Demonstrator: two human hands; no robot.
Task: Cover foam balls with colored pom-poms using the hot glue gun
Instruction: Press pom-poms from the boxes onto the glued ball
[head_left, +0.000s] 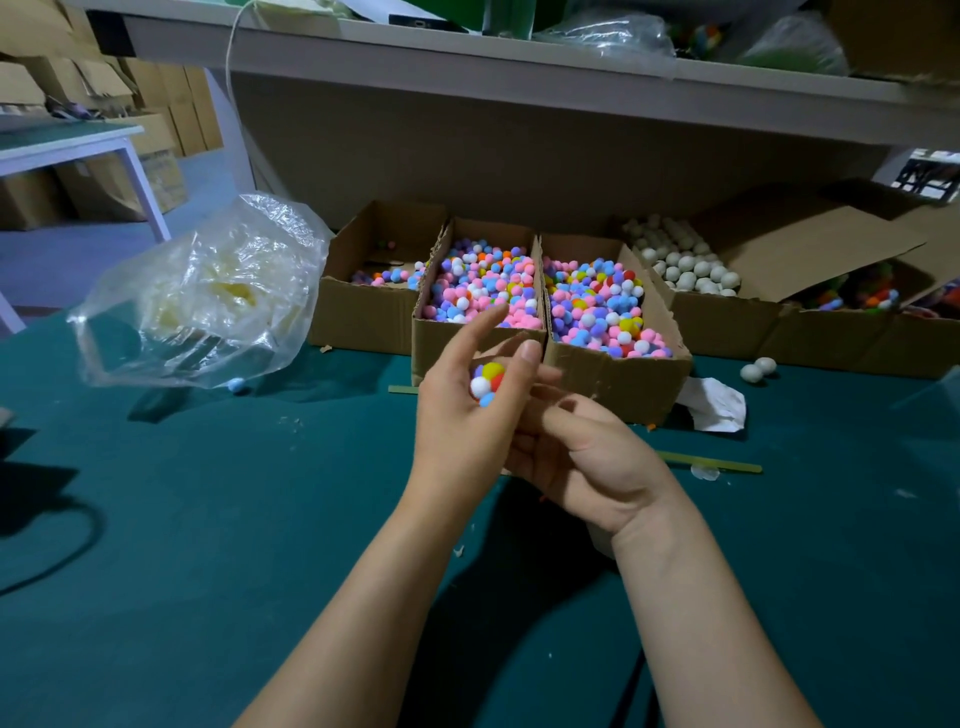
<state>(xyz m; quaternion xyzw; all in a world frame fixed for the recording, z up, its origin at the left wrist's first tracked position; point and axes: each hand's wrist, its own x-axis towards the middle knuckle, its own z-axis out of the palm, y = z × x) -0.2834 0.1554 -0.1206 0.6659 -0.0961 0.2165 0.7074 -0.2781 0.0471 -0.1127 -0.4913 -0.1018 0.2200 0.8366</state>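
Left hand is up near the middle of the view, with its fingers curled round a half-covered foam ball. You can see white, yellow, red and blue pom-poms stuck on it. The index finger sticks out straight toward 12 o'clock.

Right hand sits just at 4 o'clock from the left one, touching it. Its fingers look loosely bent and run in behind the left hand, so I honestly can't tell whether they're pinching anything.

At 12 o'clock on the green bench there are two cardboard boxes of mixed pom-poms, side by side and touching. A box of plain foam balls is at 1 o'clock. A crumpled clear plastic bag is at 10 o'clock, with one stray blue pom-pom just below it. Two loose foam balls sit at 2 o'clock by the boxes, and a thin green stick lies at 3 o'clock.
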